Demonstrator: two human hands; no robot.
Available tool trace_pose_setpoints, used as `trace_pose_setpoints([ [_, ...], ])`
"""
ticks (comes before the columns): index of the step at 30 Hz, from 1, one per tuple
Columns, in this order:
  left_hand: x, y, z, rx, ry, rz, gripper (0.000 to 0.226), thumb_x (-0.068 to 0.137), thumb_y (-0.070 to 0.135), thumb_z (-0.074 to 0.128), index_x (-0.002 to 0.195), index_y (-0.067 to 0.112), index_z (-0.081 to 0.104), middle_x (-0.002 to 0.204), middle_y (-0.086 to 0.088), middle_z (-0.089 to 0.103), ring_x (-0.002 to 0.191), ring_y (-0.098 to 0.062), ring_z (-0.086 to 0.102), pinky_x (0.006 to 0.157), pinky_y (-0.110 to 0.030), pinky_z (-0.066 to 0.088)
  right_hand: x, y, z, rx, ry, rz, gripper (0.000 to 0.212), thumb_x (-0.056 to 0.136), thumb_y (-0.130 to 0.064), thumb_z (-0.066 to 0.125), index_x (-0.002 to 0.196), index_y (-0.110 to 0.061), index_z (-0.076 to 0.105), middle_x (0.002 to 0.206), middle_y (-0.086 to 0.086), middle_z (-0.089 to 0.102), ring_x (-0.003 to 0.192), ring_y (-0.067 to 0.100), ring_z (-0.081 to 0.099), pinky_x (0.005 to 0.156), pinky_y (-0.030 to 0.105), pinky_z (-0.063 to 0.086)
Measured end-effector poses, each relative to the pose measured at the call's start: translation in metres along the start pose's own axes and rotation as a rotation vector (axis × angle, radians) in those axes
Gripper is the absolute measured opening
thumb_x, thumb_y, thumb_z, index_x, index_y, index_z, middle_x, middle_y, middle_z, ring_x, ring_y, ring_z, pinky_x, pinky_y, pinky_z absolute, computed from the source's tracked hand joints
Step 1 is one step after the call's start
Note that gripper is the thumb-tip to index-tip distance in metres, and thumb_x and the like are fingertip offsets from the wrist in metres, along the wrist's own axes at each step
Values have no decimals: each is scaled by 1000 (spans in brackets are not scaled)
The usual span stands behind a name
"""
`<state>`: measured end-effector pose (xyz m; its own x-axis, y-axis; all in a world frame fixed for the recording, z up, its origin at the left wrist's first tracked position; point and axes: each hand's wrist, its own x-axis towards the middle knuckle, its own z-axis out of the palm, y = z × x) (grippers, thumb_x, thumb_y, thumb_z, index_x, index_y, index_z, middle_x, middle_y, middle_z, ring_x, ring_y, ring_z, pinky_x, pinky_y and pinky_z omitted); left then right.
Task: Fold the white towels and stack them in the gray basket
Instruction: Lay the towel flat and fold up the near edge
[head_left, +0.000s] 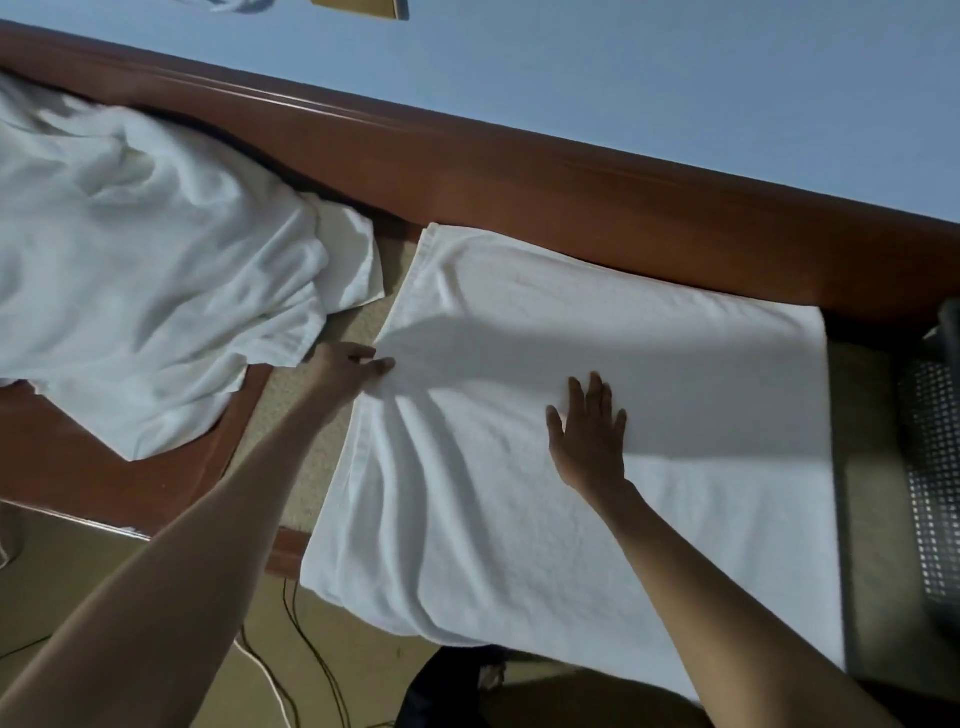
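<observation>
Head cam: left hand pinches towel edge; right hand spread flat on it.

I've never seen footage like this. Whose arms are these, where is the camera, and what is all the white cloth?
No machine here: a person wears a camera on the head, looking down at their own arms. The left hand pinches the edge of a white towel spread on the wood-rimmed surface; the right hand lies flat on it, fingers straight. A crumpled pile of white cloth sits further left. The gray basket shows at the right edge.
</observation>
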<state>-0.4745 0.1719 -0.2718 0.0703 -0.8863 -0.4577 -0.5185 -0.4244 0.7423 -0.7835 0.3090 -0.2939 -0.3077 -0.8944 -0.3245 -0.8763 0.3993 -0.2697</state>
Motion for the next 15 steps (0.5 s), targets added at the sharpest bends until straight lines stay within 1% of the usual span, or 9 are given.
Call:
trace_pose_setpoints([
  [2,-3,1,-3,-14,3,12,34,79,29,89,89,-1,75,81,-12,67,68,-19,60,62,-28,46,-19,4,3,7,3,40,62,109,-44,27,162,-15,15,170,13,-1,157,29,-1,125,54,7],
  [4,-4,0,0,-55,-32,4,53,77,42,87,86,-8,71,79,-14,62,69,-21,58,64,-31,44,-39,6,7,8,13,58,62,109,-44,28,162,-13,15,170,15,-1,157,30,-1,125,54,6],
  [5,-6,1,2,-76,-37,-21,51,82,44,84,90,-5,71,85,-15,63,72,-22,58,65,-31,45,-47,6,10,3,17,56,62,109,-44,27,162,-14,15,170,14,-2,157,30,-2,125,54,6],
  [7,-11,1,8,-86,-41,-98,40,93,43,72,109,6,68,106,-13,64,86,-23,61,73,-34,49,-62,5,16,-1,12,50,62,109,-45,26,162,-16,13,170,13,-4,157,28,-3,125,53,5],
  [8,-13,-1,10,-89,-59,-142,40,97,43,68,118,9,63,112,-12,62,94,-25,60,78,-37,50,-68,4,19,7,1,50,61,109,-45,26,162,-17,12,170,13,-6,157,28,-4,125,53,5],
  [9,-16,-3,10,-98,-74,-168,42,99,43,66,123,10,58,115,-11,59,99,-27,59,80,-38,50,-74,4,23,21,-11,54,62,109,-46,25,162,-19,11,170,12,-7,157,28,-6,125,54,4],
  [10,-18,-5,8,-115,-76,-170,46,99,42,66,125,5,57,115,-11,58,100,-28,58,78,-38,50,-78,5,28,36,-20,55,63,109,-47,26,163,-20,9,170,11,-9,157,27,-7,125,55,3],
  [12,-20,-9,4,-144,-43,-124,44,99,39,66,116,-1,60,111,-13,59,96,-27,59,75,-36,48,-83,8,35,50,-18,47,65,108,-50,27,163,-23,6,170,8,-12,157,27,-9,124,56,1],
  [15,-32,-9,3,-80,-27,-54,32,100,41,65,97,9,64,98,-9,61,87,-24,58,70,-32,46,-81,12,40,53,11,41,66,106,-52,28,163,-26,7,170,8,-9,157,27,-7,124,58,2],
])
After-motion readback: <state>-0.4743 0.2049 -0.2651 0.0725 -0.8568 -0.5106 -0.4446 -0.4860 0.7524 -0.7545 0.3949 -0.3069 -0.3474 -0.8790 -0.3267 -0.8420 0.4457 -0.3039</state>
